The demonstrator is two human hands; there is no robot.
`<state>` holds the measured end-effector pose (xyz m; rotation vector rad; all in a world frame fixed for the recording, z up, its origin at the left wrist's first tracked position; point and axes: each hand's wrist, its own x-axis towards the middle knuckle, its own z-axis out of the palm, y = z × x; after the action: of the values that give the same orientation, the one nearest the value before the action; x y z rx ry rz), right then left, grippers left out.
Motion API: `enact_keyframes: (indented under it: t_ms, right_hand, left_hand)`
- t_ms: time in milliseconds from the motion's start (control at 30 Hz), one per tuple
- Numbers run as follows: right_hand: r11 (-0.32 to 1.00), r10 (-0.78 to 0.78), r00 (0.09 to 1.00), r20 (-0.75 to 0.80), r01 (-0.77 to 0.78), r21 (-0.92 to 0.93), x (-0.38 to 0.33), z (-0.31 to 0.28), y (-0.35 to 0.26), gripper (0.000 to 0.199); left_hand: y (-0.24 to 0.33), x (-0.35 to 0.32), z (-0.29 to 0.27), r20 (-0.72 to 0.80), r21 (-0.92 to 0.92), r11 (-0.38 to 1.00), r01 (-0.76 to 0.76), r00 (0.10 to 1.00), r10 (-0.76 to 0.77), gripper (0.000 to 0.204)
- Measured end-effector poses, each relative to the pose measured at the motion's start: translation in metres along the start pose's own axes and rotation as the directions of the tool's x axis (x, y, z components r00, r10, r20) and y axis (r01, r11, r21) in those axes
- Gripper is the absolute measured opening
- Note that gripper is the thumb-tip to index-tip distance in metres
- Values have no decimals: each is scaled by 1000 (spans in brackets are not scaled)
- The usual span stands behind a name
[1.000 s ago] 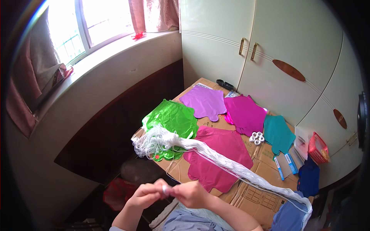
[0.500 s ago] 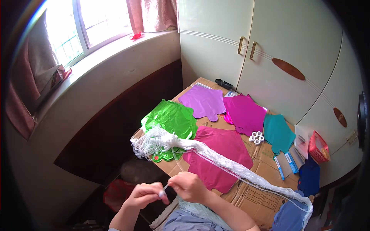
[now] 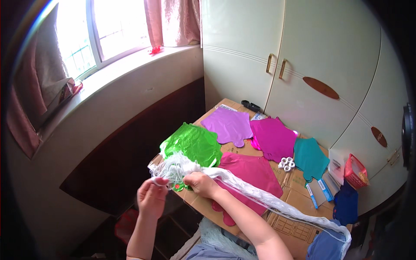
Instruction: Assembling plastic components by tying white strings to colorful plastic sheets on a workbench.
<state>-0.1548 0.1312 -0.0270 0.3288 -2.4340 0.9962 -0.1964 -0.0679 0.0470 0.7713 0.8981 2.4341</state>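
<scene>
A long hank of white string (image 3: pixel 255 190) lies diagonally over the flat foil balloons, its loose, tangled end (image 3: pixel 175 167) at the table's left corner. My right hand (image 3: pixel 201 184) is closed at the near side of this loose end, with strands at its fingertips. Just left of it, my left hand (image 3: pixel 151 197) is raised off the table edge and pinches a small white band-like piece, too small to tell exactly. Under and around the string lie a green foil balloon (image 3: pixel 190 141) and a deep pink one (image 3: pixel 253 169).
Flat purple (image 3: pixel 227 123), magenta (image 3: pixel 275 138) and teal (image 3: pixel 311 158) foil balloons lie on the cardboard-covered table (image 3: pixel 299 190). Several small white rolls (image 3: pixel 286 164) sit beside the teal one. A red basket (image 3: pixel 356 171) stands at the right, near the white cabinet (image 3: pixel 320 47).
Both hands have moved away from my lap, up to the string's loose end. They were close together over the white piece and are now farther apart.
</scene>
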Motion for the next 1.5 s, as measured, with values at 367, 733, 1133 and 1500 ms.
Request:
enact_keyframes:
  t_ms: [367,733,1133,1500]
  right_hand:
    - [985,121,993,3,-120,120,6,19,11,9]
    - [948,241,937,-253,-171,270,29,-91,-31,15]
    - [765,582,785,-212,-440,469,19,-203,-12,19]
    - [788,507,849,-152,-385,480,13,-212,-53,18]
  left_hand:
    - [185,7,62,356,-73,792,-606,725,589,6]
    - [200,29,68,467,-1,733,-681,647,602,13]
    - [0,45,77,479,860,264,-438,870,-118,48]
    - [-149,124,65,265,962,75,-263,829,-492,29]
